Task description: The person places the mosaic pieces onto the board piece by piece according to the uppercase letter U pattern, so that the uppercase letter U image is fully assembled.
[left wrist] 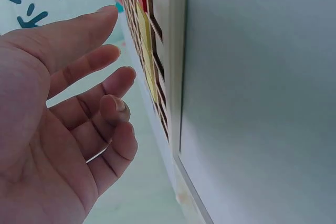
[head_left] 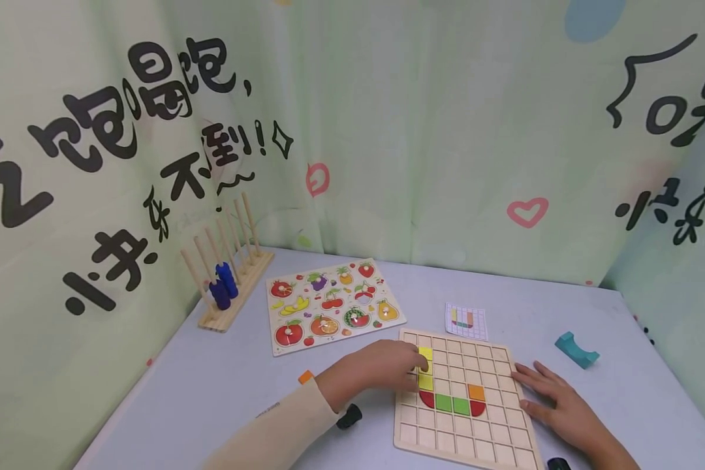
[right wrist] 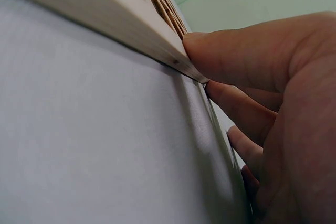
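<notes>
A wooden grid board [head_left: 435, 438] lies on the table. On it yellow tiles [head_left: 425, 382] stand in a column, joined below to a row of green tiles [head_left: 443, 403] between two red rounded tiles [head_left: 478, 408]. One orange tile [head_left: 476, 392] sits above the right red one. My left hand [head_left: 382, 365] is over the board's left side at the yellow tiles. Its fingers are loosely bent, apart from the thumb, with nothing between them in the left wrist view. My right hand [head_left: 558, 398] rests against the board's right edge, thumb and fingertips touching it.
Behind the board lies a pattern card [head_left: 476, 334]. A fruit puzzle [head_left: 277, 300] and a peg stand [head_left: 243, 297] with blue pieces are farther left. A teal arch block [head_left: 577, 351] lies at right. An orange piece [head_left: 305, 376] is partly behind my left forearm.
</notes>
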A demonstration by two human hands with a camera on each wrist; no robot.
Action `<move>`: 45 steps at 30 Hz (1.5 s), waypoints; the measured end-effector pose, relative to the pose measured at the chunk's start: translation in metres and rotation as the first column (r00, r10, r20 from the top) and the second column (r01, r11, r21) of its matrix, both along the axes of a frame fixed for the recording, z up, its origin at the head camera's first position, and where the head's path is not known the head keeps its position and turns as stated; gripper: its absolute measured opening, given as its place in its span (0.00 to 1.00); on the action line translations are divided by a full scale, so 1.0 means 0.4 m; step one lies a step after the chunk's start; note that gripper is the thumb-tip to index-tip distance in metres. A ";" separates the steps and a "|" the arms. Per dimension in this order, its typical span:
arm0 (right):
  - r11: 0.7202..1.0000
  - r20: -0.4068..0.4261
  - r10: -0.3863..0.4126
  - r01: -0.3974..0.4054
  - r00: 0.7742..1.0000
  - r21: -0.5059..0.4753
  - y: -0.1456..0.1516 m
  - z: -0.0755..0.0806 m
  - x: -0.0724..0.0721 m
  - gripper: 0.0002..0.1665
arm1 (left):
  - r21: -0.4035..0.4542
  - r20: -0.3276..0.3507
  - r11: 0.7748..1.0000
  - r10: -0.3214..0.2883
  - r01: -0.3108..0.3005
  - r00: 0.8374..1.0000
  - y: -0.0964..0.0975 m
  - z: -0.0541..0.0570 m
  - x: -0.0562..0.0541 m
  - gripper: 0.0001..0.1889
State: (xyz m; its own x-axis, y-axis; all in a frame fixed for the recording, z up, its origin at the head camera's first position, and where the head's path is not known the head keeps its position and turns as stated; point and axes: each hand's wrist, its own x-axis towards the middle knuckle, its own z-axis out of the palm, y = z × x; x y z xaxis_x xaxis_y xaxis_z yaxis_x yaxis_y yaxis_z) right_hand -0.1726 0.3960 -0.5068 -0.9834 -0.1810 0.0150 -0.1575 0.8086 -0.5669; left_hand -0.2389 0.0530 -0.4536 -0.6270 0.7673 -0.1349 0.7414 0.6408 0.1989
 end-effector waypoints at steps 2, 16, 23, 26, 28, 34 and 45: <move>1.000 -0.001 0.000 0.000 1.000 0.004 0.000 0.003 -0.002 0.35 | 0.009 0.002 1.000 0.007 -0.007 1.000 -0.022 0.003 0.001 0.17; 1.000 -0.007 0.008 -0.008 1.000 -0.002 0.008 0.004 0.000 0.34 | 0.066 0.065 0.991 0.108 -0.112 0.992 -0.154 0.002 0.011 0.18; 1.000 -0.005 0.004 -0.004 1.000 0.000 0.006 0.011 -0.001 0.35 | 0.079 0.124 0.986 0.138 -0.149 0.983 -0.205 -0.009 0.030 0.17; 1.000 0.012 0.000 0.000 1.000 -0.002 0.003 0.011 -0.002 0.35 | 0.079 0.168 0.982 0.155 -0.170 0.973 -0.230 -0.011 0.044 0.18; 1.000 0.022 -0.003 0.003 1.000 0.001 0.000 0.010 -0.002 0.35 | 0.084 0.191 0.982 0.151 -0.170 0.970 -0.248 -0.011 0.053 0.18; 1.000 0.037 -0.011 0.011 0.999 0.006 -0.005 0.005 -0.002 0.35 | 0.109 0.232 0.980 0.135 -0.164 0.963 -0.304 -0.015 0.072 0.20; 1.000 0.034 -0.010 0.010 0.999 0.008 -0.009 0.007 -0.002 0.36 | 0.074 0.271 0.976 0.178 -0.205 0.946 -0.361 -0.027 0.088 0.23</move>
State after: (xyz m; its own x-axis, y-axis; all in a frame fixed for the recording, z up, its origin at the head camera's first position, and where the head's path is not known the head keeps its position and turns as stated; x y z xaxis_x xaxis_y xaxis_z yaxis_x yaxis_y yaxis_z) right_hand -0.1733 0.3924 -0.5039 -0.9851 -0.1709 -0.0194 -0.1302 0.8146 -0.5652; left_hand -0.2036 -0.0913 -0.4642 -0.7167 0.6539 -0.2426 0.5198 0.7327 0.4393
